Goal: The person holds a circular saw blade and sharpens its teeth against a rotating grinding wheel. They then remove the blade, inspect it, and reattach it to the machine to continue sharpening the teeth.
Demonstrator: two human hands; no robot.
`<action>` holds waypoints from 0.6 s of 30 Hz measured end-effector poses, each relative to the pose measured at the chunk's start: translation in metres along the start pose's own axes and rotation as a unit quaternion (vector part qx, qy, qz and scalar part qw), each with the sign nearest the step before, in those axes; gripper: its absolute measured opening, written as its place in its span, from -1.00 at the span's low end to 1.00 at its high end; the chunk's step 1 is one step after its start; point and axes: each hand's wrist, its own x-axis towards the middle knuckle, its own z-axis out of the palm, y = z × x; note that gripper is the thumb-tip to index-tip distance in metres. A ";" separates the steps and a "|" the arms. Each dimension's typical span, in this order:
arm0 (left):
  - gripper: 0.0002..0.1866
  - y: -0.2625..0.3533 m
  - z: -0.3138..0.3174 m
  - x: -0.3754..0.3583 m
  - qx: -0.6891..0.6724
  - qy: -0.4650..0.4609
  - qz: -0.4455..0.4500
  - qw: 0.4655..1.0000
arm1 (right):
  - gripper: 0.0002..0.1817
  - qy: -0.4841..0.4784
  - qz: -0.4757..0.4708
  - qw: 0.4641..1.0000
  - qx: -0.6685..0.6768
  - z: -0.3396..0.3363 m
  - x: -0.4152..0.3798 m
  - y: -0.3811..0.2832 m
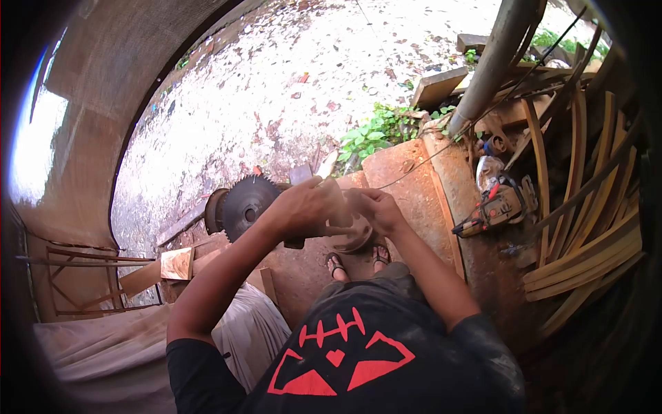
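Observation:
My left hand is curled in front of me, its fingers closed and partly smeared by motion. Close beside it, my right hand has its fingers bent in a pinch at a small dark patch between the two hands; what they hold I cannot tell. Behind my left forearm stands a dark toothed circular saw blade, mounted on a machine that my arm partly hides. Below the hands, a round rusty metal part shows just in front of my feet.
A chainsaw lies on the ground to the right, near curved wooden strips stacked there. A post rises behind them. Left of me are a wooden block and a draped cloth. Green plants grow beyond the slab.

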 end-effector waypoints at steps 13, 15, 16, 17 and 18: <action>-0.64 -0.031 0.035 0.016 0.088 0.017 0.035 0.995 | -0.72 0.014 -0.036 0.997 -0.073 0.020 0.002 -0.007; -0.65 -0.030 0.032 0.018 0.086 -0.003 0.033 0.996 | -0.66 0.021 -0.023 0.999 -0.006 0.020 0.001 -0.006; -0.66 -0.029 0.029 0.019 0.087 -0.013 0.034 0.996 | -0.66 0.022 -0.005 1.000 0.004 0.020 -0.001 -0.009; -0.68 -0.027 0.026 0.019 0.087 -0.023 0.034 0.995 | -0.69 0.018 -0.007 0.999 -0.027 0.022 -0.002 -0.011; -0.68 -0.024 0.020 0.017 0.078 -0.023 0.030 0.996 | -0.72 0.014 -0.010 0.998 -0.057 0.024 -0.002 -0.014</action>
